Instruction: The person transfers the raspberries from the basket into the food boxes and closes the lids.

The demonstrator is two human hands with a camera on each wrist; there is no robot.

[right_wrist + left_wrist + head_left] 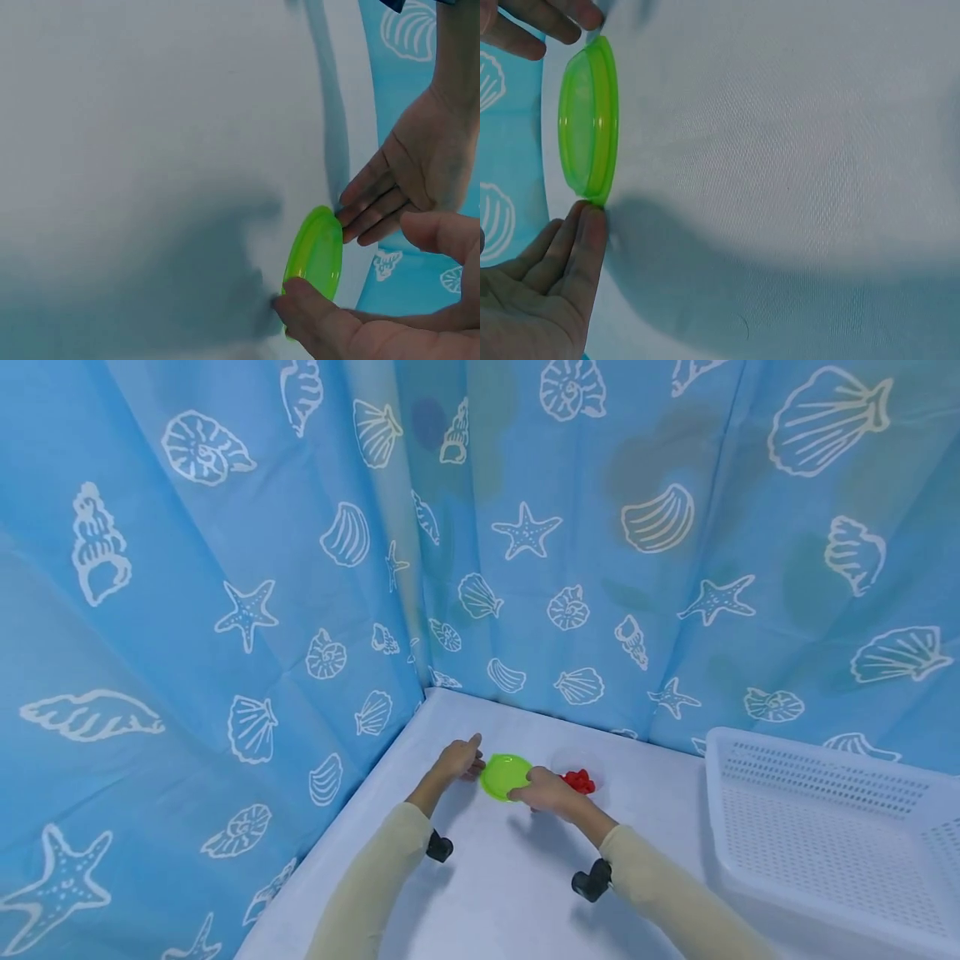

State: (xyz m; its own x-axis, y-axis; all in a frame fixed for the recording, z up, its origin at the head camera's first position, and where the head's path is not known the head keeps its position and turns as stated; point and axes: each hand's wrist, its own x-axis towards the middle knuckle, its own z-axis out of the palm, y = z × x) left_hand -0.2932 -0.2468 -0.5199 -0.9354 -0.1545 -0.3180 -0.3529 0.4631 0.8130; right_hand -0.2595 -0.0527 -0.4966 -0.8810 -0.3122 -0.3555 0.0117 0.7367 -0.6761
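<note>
A round, bright green plastic lid is held tilted above the white table, seen nearly edge-on in the left wrist view. My right hand grips its right edge; part of that edge is hidden behind the fingers. On the opposite side is my left hand, its fingers fairly straight and the fingertips at the lid's rim, as the left wrist view also shows. Just behind the right hand sits a clear round container with small red pieces, partly covered by the hand and wrist.
A large white perforated basket stands on the right of the table. Blue curtains with white shell and starfish prints hang along the table's left and back edges. White cloth covers the tabletop.
</note>
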